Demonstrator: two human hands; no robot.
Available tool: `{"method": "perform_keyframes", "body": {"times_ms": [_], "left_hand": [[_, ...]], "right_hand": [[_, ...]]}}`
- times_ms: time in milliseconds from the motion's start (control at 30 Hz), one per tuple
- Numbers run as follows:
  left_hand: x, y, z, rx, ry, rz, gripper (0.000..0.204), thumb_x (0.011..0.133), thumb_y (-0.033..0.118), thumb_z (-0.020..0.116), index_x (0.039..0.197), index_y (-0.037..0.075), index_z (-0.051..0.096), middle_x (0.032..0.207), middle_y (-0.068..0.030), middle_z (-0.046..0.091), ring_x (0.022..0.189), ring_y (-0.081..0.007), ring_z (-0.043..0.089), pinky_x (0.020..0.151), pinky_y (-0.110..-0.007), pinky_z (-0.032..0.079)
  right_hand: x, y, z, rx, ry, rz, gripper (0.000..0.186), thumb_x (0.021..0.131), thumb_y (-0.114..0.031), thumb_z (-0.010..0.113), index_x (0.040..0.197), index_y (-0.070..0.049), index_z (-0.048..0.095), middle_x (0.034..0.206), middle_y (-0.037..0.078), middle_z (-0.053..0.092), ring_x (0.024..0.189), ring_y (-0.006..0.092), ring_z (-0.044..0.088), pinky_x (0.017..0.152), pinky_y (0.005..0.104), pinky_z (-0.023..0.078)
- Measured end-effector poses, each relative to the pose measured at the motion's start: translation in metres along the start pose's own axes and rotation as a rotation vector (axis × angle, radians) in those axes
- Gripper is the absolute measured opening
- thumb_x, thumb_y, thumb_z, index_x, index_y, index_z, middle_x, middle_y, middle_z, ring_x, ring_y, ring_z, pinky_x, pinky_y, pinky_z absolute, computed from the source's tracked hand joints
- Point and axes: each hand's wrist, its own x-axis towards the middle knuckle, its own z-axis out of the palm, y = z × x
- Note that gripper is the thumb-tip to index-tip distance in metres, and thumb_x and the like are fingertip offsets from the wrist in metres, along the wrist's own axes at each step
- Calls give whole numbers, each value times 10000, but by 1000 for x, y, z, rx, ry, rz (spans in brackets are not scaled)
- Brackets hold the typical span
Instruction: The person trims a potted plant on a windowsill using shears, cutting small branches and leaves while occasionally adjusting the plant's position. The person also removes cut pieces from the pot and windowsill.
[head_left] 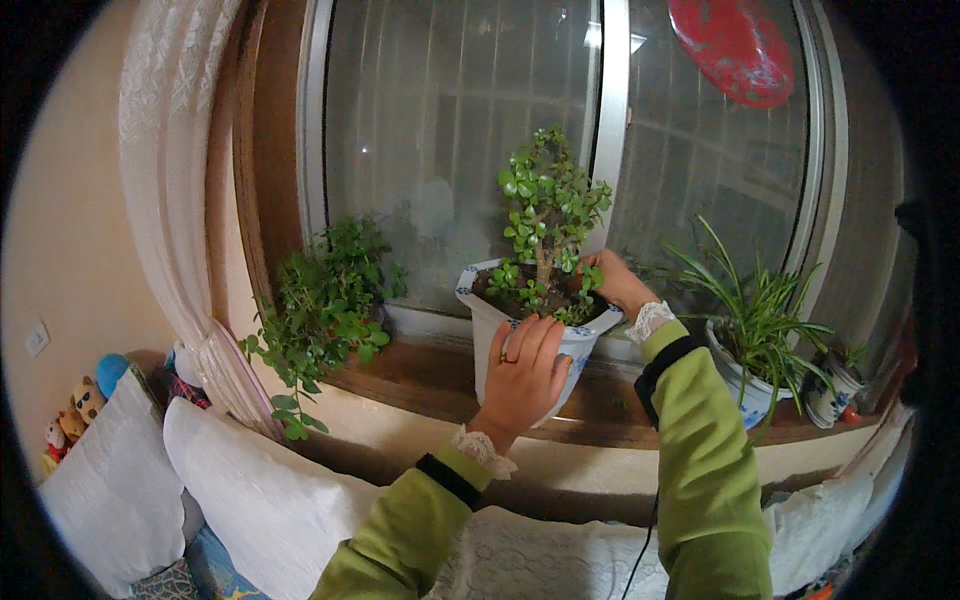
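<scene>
A leafy bushy plant (pixel 545 200) with a woody stem grows in a white six-sided pot (pixel 495 355) with blue patterns, standing on the brown windowsill (pixel 610 405). My left hand (pixel 520 375) grips the pot's front, fingers close together and bent near the rim, a ring on one finger. My right hand (pixel 615 280) reaches over the pot's right rim beside the stem; its curled fingertips are among the leaves, and what they hold is hidden. Both wrists have lace cuffs and green sleeves.
A trailing plant (pixel 305 300) sits left, a spider plant (pixel 750 330) and small pot (pixel 830 390) right. Behind are the window (pixel 430 150) with a red oval shape (pixel 730 45) and a lace curtain (pixel 165 150). Below lie white-covered cushions (pixel 260 480) and stuffed toys (pixel 85 400).
</scene>
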Motion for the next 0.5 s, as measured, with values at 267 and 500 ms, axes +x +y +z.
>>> {"method": "perform_keyframes", "body": {"times_ms": [267, 500], "left_hand": [[1, 0, -4, 3, -39, -3, 516, 822, 256, 723, 1272, 69, 553, 1303, -110, 517, 1247, -311, 481, 1091, -535, 288], [2, 0, -2, 30, -28, 19, 581, 821, 260, 718, 1315, 49, 498, 1302, -136, 513, 1244, -329, 473, 1099, -543, 279]], "right_hand": [[-32, -18, -46, -104, 311, 239, 176, 848, -127, 651, 923, 25, 696, 879, 154, 706, 792, 259, 651, 709, 395, 509], [-144, -35, -51, -414, 621, 75, 172, 831, -60, 596, 966, 9, 676, 848, 287, 657, 882, 474, 634, 805, 519, 515]]}}
